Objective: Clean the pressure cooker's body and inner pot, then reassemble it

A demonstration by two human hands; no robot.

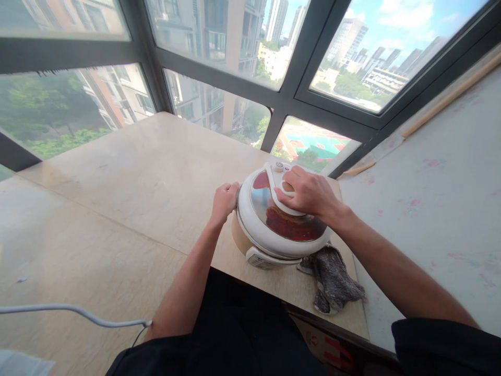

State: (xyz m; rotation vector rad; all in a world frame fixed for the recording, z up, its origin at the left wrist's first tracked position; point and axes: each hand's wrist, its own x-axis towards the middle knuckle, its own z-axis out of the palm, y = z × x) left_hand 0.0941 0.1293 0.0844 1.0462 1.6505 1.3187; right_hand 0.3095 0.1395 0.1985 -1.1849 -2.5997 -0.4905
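A round white electric pressure cooker (245, 243) stands on the wooden ledge, its control panel facing my body. Its lid (274, 235) is on, with a shiny red-brown and silver top and a white handle across it. My right hand (307, 192) grips this lid handle, fingers wrapped over it. On the cooker's left side, my left hand (226, 201) is closed at the rim, seemingly round a side grip that its fingers mostly hide. A crumpled grey-brown cloth (334, 279) lies against the cooker's base on the right.
The pale wooden ledge (117, 193) runs left along dark-framed windows (289, 109). A papered wall (426, 209) rises close on the right. A white cable (70, 309) and a white sheet (23, 363) lie lower left. Below the ledge's front edge is a cardboard box (319, 342).
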